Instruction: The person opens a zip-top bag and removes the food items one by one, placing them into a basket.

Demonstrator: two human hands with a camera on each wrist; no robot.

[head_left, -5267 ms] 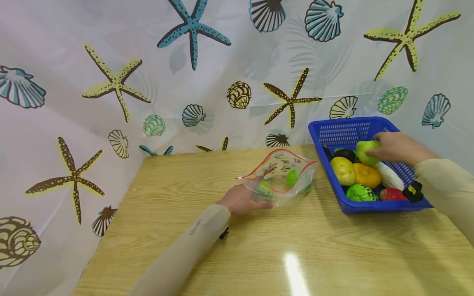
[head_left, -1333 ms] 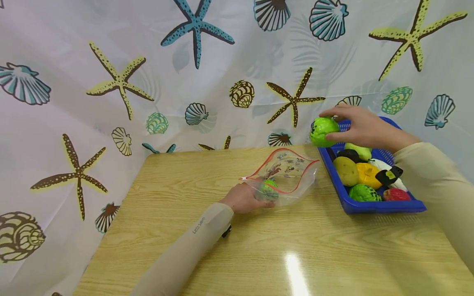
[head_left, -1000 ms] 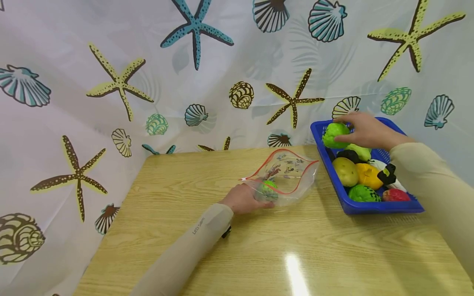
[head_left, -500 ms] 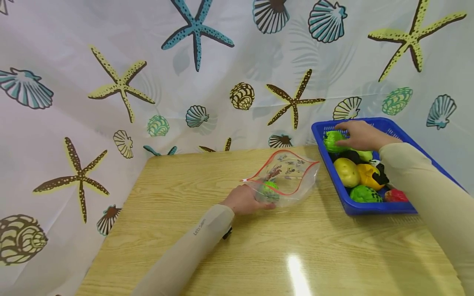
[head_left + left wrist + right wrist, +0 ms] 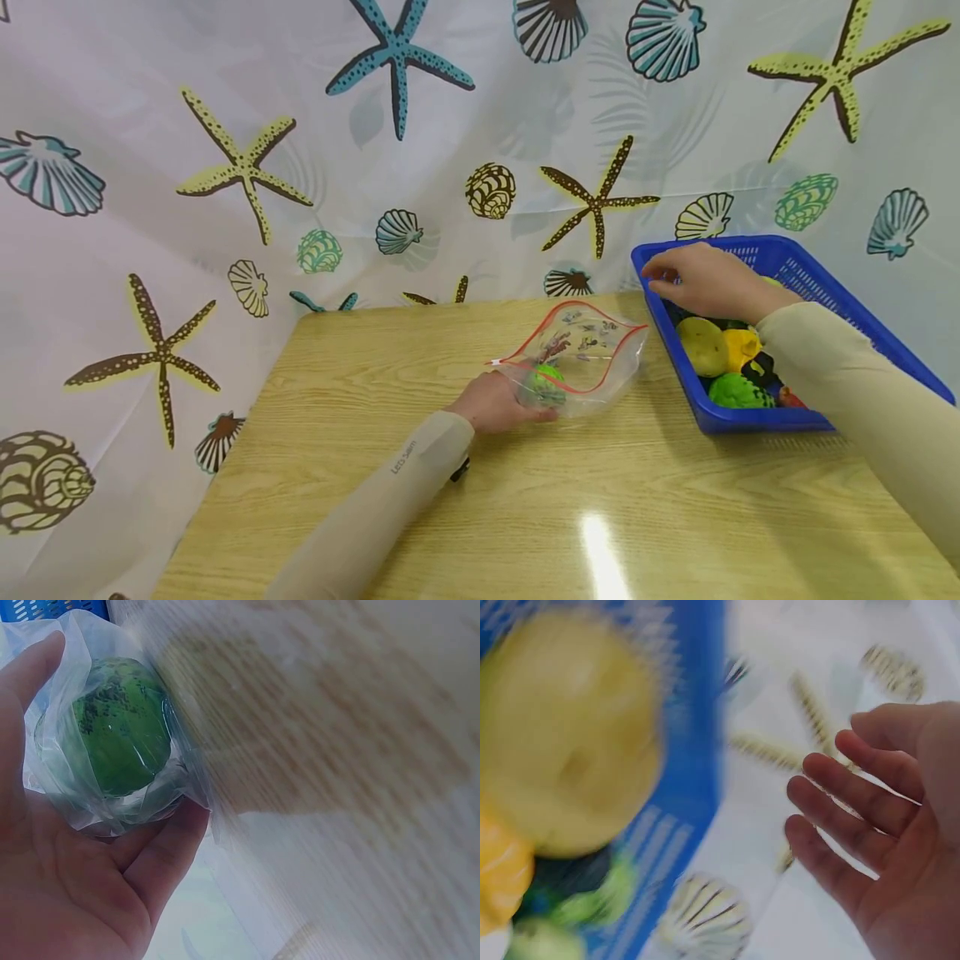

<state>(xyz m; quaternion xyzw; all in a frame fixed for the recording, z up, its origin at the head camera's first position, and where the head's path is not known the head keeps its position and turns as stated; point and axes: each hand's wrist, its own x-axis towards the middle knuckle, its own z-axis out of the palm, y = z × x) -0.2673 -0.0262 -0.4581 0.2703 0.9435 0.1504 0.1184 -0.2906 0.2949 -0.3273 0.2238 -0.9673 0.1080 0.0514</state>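
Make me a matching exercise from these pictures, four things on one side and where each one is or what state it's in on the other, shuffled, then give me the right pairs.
Things
1. left hand
2. right hand
3. clear zip bag with a red seal
4. yellow round fruit

Places or states
A. lies in the blue plastic basket
B. empty, fingers relaxed, over the basket's far left corner
C. mouth open, lying on the wooden table
D. grips the green ball through the bag

Pairs: 1-D, 2-B, 3-C, 4-A
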